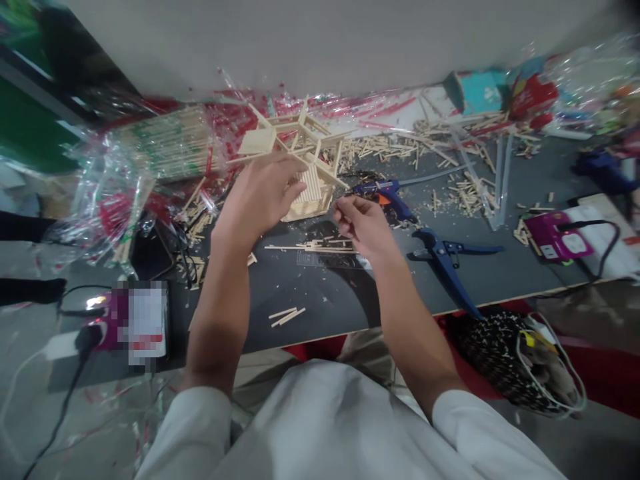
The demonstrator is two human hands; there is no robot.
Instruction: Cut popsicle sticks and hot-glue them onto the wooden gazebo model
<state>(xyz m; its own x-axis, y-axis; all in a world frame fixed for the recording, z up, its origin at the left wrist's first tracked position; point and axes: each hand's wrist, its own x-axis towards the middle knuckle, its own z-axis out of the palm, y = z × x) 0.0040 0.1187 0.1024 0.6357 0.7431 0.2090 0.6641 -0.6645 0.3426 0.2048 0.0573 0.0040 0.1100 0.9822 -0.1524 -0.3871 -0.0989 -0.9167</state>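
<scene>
A small open-framed house model built from pale wooden sticks (pixel 313 190) stands toward the back of the dark table. My left hand (pixel 260 193) is at its left side, thumb apart from the curved fingers, slats showing between them. Whether it touches the model cannot be told. Just right of the model's front corner is my right hand (pixel 364 225), thumb and fingertips pinched together; anything between them is too small to make out. Below the model, loose sticks (pixel 320 248) lie across a clear ruler (pixel 335 260). A blue glue gun (pixel 397 200) rests behind my right hand.
Blue cutters (pixel 443 260) lie at right, one handle over the table edge. Purple power adapters (pixel 557 237) with cords sit at both ends. Cut stick pieces (pixel 380 148) and plastic-wrapped stick bundles (pixel 165 143) crowd the back. A black patterned bag (pixel 493 353) is below the edge.
</scene>
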